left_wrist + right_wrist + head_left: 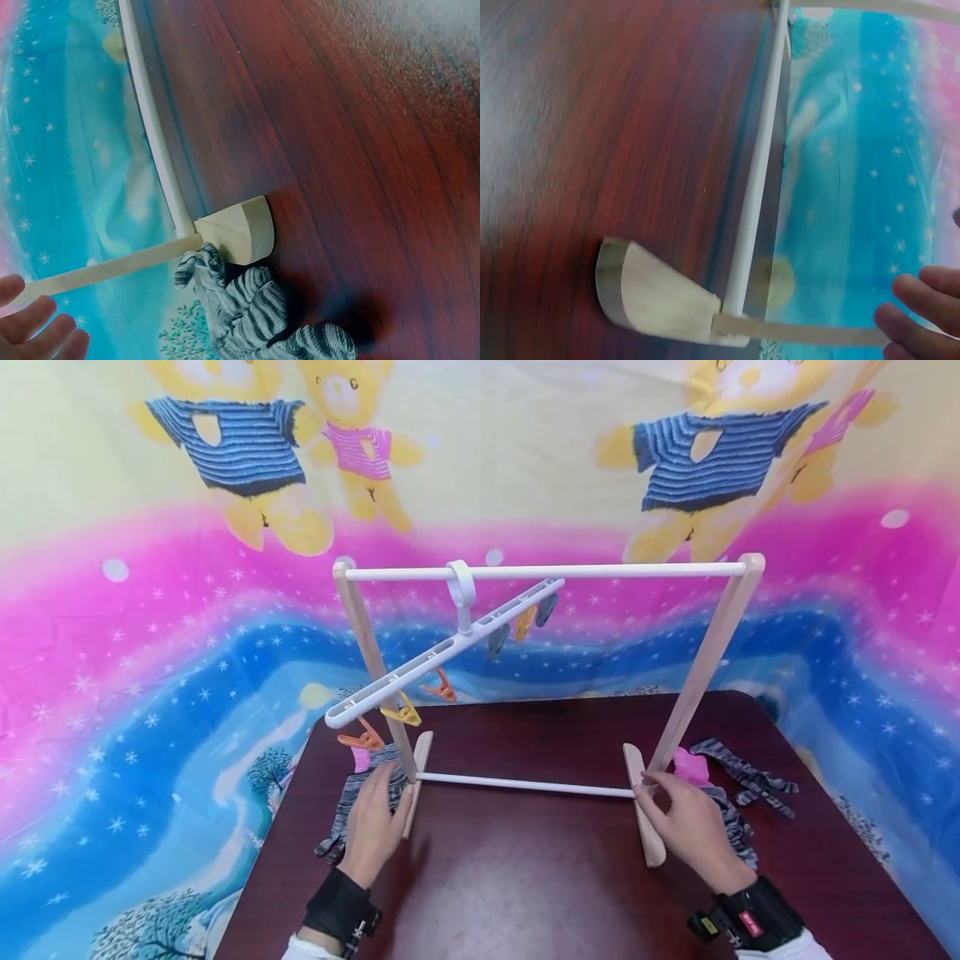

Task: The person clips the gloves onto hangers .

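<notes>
A wooden drying rack with a white top rod [600,571] and a white lower rod [525,785] stands on the table. My left hand [375,818] is beside the foot of its left post [367,639], fingers loosely extended. By the right post [701,672], my right hand [690,822] is near the foot [648,839], its fingers relaxed. Both wrist views show the fingers not curled round anything; whether they touch the wood I cannot tell. A striped grey knit glove [251,311] lies beside the left foot, partly behind my left hand. Striped gloves [742,772] with a pink patch lie beyond my right hand.
From the top rod hangs a white clip hanger [442,653], slanted, with orange [363,737], yellow [402,712] and grey clips [547,609]. The dark red table [517,868] ends at a printed cloth backdrop [480,510] with bears.
</notes>
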The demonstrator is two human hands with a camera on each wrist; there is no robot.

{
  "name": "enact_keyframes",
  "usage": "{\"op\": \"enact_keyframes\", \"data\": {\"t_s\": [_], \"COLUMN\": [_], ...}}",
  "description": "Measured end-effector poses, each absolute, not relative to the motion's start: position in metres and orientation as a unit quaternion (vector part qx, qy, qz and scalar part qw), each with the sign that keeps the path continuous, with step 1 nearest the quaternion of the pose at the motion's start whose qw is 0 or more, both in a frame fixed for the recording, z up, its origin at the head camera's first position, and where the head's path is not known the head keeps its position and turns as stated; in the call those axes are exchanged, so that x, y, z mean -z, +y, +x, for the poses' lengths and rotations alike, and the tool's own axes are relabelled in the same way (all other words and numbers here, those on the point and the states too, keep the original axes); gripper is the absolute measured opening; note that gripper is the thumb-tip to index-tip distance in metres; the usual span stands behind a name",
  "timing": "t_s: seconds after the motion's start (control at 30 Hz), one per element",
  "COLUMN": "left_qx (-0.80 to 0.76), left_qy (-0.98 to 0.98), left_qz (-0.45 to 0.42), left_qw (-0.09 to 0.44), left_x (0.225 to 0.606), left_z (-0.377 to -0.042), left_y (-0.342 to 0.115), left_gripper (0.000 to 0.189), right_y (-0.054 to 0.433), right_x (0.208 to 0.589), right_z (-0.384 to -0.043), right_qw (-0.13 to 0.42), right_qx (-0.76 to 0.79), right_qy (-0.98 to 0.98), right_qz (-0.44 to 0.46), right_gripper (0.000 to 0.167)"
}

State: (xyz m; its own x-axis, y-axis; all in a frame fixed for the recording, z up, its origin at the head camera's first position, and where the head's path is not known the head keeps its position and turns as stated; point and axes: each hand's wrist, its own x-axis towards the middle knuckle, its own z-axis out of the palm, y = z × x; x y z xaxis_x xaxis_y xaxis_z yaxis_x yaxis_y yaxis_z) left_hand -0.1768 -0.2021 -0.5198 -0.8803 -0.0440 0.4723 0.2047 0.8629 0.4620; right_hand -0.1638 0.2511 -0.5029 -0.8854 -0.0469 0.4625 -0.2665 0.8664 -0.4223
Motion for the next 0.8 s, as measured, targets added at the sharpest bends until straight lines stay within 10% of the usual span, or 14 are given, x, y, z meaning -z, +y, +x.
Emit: {"op": "enact_keyframes", "data": {"t_s": [0.8], "left_qx": [0.389], "left_qy": [-0.884], "left_qz": [0.019], "left_qw": [0.259], "left_x": [0.49], "left_z": [-0.226], "left_y": [-0.207], "left_gripper": [0.065], "right_y": [0.281], "right_x": [0.484], "right_z": [-0.186], "right_qw": [0.273], "right_qx": [-0.263], "right_qy": [-0.925], "right_qz": [-0.032], "right_gripper": [0.046]}}
